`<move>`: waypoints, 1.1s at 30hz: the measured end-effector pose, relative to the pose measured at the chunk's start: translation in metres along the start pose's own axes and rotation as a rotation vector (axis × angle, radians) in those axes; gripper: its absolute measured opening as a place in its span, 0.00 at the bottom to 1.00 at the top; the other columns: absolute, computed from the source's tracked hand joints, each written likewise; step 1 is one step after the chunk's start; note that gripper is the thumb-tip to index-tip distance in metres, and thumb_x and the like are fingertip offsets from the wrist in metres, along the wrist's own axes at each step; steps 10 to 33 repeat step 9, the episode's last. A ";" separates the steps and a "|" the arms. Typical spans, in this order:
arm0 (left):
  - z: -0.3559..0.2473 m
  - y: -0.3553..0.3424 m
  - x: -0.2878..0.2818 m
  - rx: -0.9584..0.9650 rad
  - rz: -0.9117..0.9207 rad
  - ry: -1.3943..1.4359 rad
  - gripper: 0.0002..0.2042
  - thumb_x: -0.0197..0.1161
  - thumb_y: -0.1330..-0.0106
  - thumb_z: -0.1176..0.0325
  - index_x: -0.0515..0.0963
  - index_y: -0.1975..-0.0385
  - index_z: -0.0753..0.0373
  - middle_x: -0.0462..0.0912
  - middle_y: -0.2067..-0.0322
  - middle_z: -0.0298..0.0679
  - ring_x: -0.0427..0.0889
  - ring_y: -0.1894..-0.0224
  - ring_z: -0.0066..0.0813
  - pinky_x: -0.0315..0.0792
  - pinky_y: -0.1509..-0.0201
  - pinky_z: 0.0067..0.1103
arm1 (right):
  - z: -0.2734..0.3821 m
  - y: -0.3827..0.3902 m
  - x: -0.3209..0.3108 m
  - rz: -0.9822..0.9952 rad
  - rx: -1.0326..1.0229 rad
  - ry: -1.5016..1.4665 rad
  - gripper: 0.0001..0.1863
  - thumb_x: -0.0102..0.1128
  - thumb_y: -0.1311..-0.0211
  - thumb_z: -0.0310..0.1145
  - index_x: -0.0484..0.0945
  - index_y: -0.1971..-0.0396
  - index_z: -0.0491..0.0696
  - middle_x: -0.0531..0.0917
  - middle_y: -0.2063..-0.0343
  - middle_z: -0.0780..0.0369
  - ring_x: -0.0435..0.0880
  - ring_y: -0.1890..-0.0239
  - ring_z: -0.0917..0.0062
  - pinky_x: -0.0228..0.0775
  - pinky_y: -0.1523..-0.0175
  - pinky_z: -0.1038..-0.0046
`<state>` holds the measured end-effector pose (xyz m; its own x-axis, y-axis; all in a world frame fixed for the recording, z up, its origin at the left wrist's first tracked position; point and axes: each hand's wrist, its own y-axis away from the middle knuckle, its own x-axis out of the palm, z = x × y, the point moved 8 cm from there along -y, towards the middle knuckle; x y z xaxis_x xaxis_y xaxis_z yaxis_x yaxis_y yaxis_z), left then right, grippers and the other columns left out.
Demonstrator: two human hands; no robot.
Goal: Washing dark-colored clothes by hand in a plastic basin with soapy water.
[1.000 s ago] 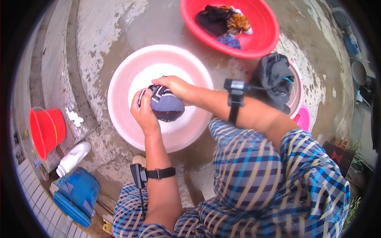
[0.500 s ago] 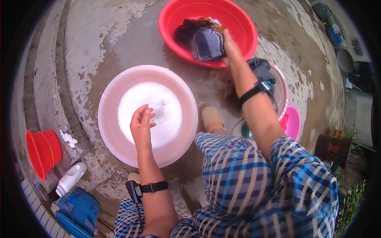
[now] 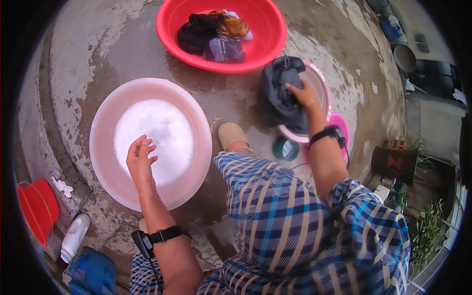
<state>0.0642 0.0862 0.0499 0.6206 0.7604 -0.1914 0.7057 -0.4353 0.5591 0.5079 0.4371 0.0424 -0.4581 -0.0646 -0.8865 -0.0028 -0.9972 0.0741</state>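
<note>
My right hand [image 3: 304,96] grips a dark grey garment [image 3: 279,105] that hangs over the side of a smaller pink-rimmed basin [image 3: 322,83]. My left hand [image 3: 141,158] holds nothing; its fingers are loosely bent, the thumb apart, above a large pale pink basin [image 3: 105,169] of white suds [image 3: 164,132]. Wet clothes lie in a red basin [image 3: 169,42] at the far side: a black piece [image 3: 195,35], an orange patterned piece [image 3: 231,25] and a dark blue piece with light stripes [image 3: 223,50].
Beside my right forearm are a bright pink basin [image 3: 340,123] and a round green object [image 3: 285,148]. At the left stand a red bucket [image 3: 39,209], a white bottle [image 3: 75,237] and a blue container [image 3: 93,270]. A dark plant pot [image 3: 393,162] stands at the right. The concrete floor is wet.
My right hand has let go of the striped dark blue piece in the red basin, come nearer and taken hold of the dark grey garment. My left hand stays over the suds.
</note>
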 end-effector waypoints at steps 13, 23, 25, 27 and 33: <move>-0.007 0.020 0.043 -0.056 0.326 0.112 0.21 0.57 0.34 0.55 0.71 0.46 0.60 0.79 0.55 0.38 0.78 0.58 0.23 0.73 0.62 0.21 | 0.207 0.066 -0.019 0.690 0.100 -1.124 0.30 0.66 0.50 0.34 0.69 0.46 0.43 0.79 0.56 0.60 0.77 0.50 0.71 0.70 0.46 0.71; -0.007 0.020 0.043 -0.056 0.326 0.112 0.21 0.57 0.34 0.55 0.71 0.46 0.60 0.79 0.55 0.38 0.78 0.58 0.23 0.73 0.62 0.21 | 0.207 0.066 -0.019 0.690 0.100 -1.124 0.30 0.66 0.50 0.34 0.69 0.46 0.43 0.79 0.56 0.60 0.77 0.50 0.71 0.70 0.46 0.71; -0.007 0.020 0.043 -0.056 0.326 0.112 0.21 0.57 0.34 0.55 0.71 0.46 0.60 0.79 0.55 0.38 0.78 0.58 0.23 0.73 0.62 0.21 | 0.207 0.066 -0.019 0.690 0.100 -1.124 0.30 0.66 0.50 0.34 0.69 0.46 0.43 0.79 0.56 0.60 0.77 0.50 0.71 0.70 0.46 0.71; -0.007 0.020 0.043 -0.056 0.326 0.112 0.21 0.57 0.34 0.55 0.71 0.46 0.60 0.79 0.55 0.38 0.78 0.58 0.23 0.73 0.62 0.21 | 0.207 0.066 -0.019 0.690 0.100 -1.124 0.30 0.66 0.50 0.34 0.69 0.46 0.43 0.79 0.56 0.60 0.77 0.50 0.71 0.70 0.46 0.71; -0.007 0.020 0.043 -0.056 0.326 0.112 0.21 0.57 0.34 0.55 0.71 0.46 0.60 0.79 0.55 0.38 0.78 0.58 0.23 0.73 0.62 0.21 | 0.207 0.066 -0.019 0.690 0.100 -1.124 0.30 0.66 0.50 0.34 0.69 0.46 0.43 0.79 0.56 0.60 0.77 0.50 0.71 0.70 0.46 0.71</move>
